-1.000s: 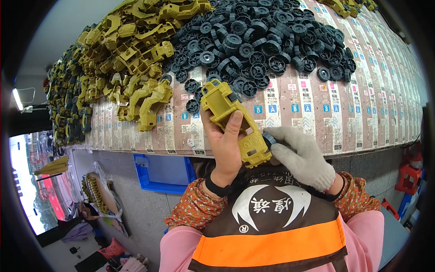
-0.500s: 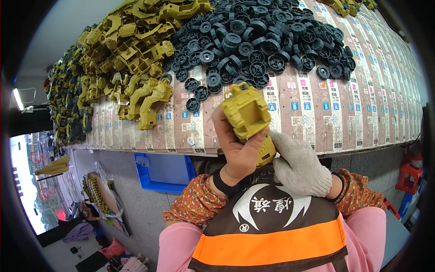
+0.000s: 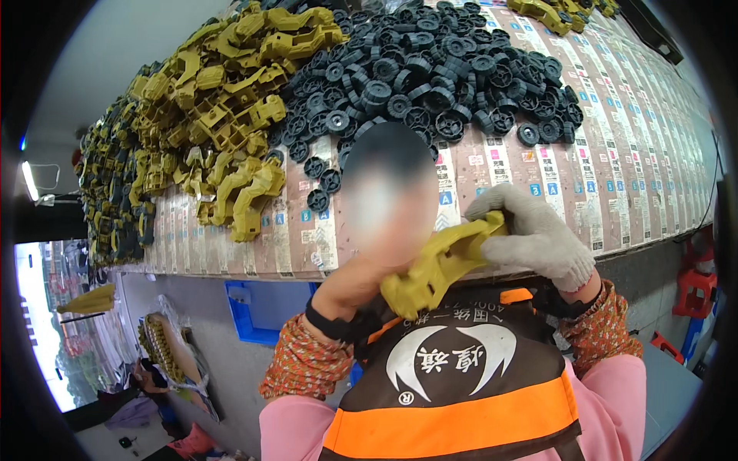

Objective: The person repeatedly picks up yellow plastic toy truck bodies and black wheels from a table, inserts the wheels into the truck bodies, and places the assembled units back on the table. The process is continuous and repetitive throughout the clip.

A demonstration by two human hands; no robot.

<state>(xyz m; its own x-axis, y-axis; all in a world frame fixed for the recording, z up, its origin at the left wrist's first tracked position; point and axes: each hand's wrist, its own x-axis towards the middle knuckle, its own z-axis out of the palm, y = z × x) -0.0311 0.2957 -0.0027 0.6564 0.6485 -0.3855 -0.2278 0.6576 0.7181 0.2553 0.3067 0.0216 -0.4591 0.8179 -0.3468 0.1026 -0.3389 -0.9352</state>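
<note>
My right hand (image 3: 540,240), in a pale knit glove, grips the end of a yellow plastic toy vehicle body part (image 3: 440,270). The part is tilted, just in front of the table's near edge and above my apron. My bare left hand (image 3: 388,238) is raised beside the part's left end. A blurred oval covers its fingers, so what they hold or touch is hidden. Beyond the hands, a wide heap of dark toy wheels (image 3: 430,73) spreads over the table. To its left lies a pile of similar yellow parts (image 3: 219,100).
Yellow and dark parts (image 3: 115,184) crowd the far left of the table (image 3: 638,146). A few yellow pieces (image 3: 557,14) lie at the back right. Below the table edge is a blue bin (image 3: 240,311). A red stool (image 3: 696,292) stands at the right.
The hands have drawn apart. My right hand has moved right and up; the yellow part it holds now shows lengthwise. The yellow piece in my left hand is no longer visible.
</note>
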